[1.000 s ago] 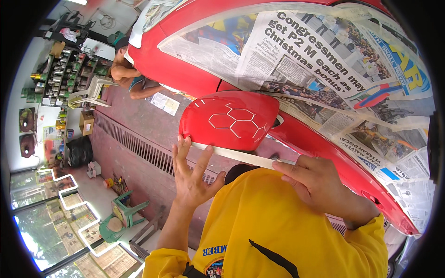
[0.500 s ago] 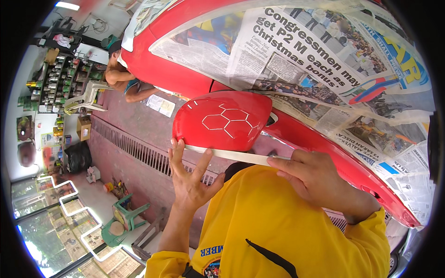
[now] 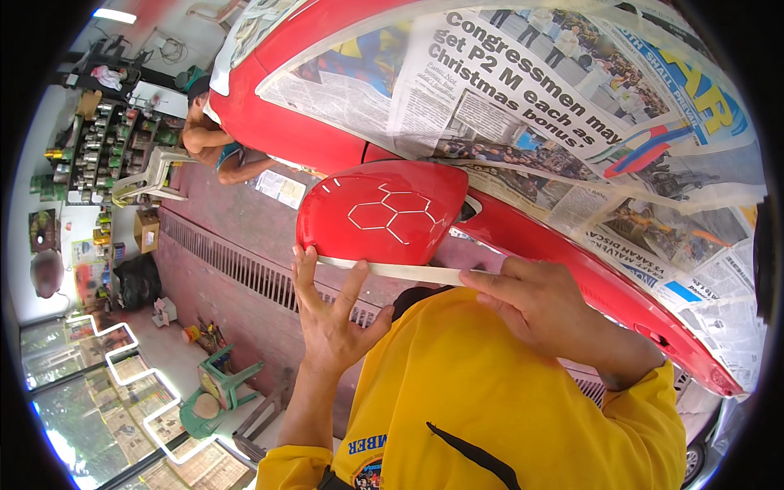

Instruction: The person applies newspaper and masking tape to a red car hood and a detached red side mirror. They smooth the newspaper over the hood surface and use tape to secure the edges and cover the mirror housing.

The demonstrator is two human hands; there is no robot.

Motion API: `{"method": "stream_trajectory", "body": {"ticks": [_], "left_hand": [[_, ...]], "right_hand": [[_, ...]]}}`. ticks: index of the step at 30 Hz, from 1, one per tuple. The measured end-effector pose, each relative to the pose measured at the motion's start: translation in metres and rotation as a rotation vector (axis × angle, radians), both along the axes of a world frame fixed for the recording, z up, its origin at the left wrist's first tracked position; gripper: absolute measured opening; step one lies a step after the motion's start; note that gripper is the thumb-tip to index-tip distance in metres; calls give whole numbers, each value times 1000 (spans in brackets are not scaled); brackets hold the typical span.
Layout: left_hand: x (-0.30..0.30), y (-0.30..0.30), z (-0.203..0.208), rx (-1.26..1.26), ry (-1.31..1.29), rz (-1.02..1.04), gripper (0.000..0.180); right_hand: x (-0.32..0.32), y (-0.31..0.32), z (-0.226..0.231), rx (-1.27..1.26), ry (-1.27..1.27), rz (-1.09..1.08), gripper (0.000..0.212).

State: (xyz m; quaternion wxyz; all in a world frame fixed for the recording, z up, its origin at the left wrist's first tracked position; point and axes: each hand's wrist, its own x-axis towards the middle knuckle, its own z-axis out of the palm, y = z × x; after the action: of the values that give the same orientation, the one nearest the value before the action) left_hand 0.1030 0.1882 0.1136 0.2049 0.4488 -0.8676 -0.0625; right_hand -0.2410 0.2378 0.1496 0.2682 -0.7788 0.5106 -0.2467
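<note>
One strip of masking tape (image 3: 392, 270) stretched under a red side mirror (image 3: 380, 214), held between two hands

The tape's long axis runs roughly level, left to right, along the mirror housing's lower edge, touching it at the left end. The left hand (image 3: 331, 322) is spread, fingertips (image 3: 304, 260) pressing the tape's left end against the housing; it is the nearer hand to the mirror. The right hand (image 3: 543, 306) pinches the free right end, clear of the housing. Beyond lies the red car body (image 3: 278, 131) masked with newspaper (image 3: 523, 106); a seated person (image 3: 214, 143) is well apart
</note>
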Motion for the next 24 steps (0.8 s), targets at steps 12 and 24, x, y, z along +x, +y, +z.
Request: {"method": "stream_trajectory", "body": {"ticks": [12, 24], "left_hand": [[-9, 3, 3, -4, -18, 20, 101], [-44, 33, 8, -165, -208, -2, 84]], "right_hand": [[0, -2, -7, -24, -15, -43, 36], [10, 4, -38, -46, -105, -120, 29]]}}
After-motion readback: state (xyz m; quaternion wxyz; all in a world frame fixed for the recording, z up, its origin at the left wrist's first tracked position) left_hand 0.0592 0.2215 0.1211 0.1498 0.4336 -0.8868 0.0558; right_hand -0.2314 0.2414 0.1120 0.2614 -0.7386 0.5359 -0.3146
